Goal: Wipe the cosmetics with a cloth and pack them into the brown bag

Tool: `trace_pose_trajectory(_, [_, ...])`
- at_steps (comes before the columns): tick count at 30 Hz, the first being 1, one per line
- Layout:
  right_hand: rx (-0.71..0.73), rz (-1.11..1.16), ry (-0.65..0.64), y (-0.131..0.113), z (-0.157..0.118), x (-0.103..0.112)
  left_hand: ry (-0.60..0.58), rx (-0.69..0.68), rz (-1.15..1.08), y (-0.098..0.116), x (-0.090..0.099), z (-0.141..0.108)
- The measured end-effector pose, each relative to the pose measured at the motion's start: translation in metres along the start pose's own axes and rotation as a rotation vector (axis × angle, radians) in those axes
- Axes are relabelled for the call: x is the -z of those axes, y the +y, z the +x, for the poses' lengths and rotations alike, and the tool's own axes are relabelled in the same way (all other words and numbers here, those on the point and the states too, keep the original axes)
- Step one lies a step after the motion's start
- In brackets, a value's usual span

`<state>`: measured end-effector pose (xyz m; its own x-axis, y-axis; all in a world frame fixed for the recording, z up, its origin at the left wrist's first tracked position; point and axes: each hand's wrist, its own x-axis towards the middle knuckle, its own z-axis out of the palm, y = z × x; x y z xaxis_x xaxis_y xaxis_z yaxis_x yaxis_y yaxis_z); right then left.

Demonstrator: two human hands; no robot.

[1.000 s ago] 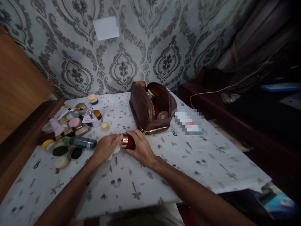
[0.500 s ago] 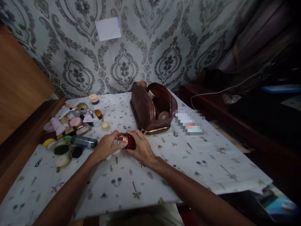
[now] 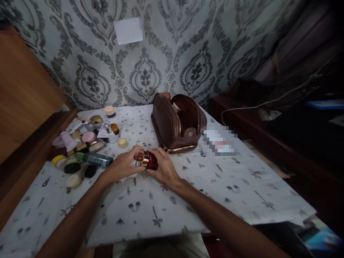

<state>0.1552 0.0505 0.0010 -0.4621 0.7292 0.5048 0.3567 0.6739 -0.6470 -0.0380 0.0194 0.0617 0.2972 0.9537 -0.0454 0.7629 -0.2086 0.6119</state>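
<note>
Between my two hands lies a dark red glass cosmetic jar (image 3: 152,161) on its side, with a shiny rose-gold lid (image 3: 145,159) facing left. My left hand (image 3: 124,163) is closed around the lid, thumb below and fingers above. Around the red body curl the fingers of my right hand (image 3: 164,168). Something whitish shows within my left hand's grip, too hidden to name. Just behind the hands stands a brown leather toiletry bag (image 3: 168,125), its zipped top gaping open. A small cream-lidded jar (image 3: 122,142) sits beyond my left hand.
Left of my hands, several cosmetics crowd the patterned tablecloth (image 3: 150,218), among them a dark green bottle (image 3: 96,159), a pink jar (image 3: 89,137) and a peach-lidded jar (image 3: 109,111). A blurred-out flat item (image 3: 220,141) lies right of the bag. A wooden panel (image 3: 27,89) borders the left.
The whole view has shifted slightly. My left hand has changed its grip a little, and more of the gold lid shows. Both hands stay on the jar.
</note>
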Motion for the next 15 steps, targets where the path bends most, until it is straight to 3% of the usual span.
trace_pose_trajectory(5, [-0.008,0.014,0.008,-0.002,-0.002,-0.001,0.048,0.06,-0.072,-0.003,-0.007,0.003])
trace_pose_trajectory(11, [-0.021,-0.001,-0.003,-0.004,-0.003,-0.001,0.165,0.107,0.041,-0.005,-0.018,0.006])
trace_pose_trajectory(15, [-0.011,0.001,0.015,-0.005,-0.002,-0.001,0.142,0.101,0.004,-0.006,-0.018,0.006])
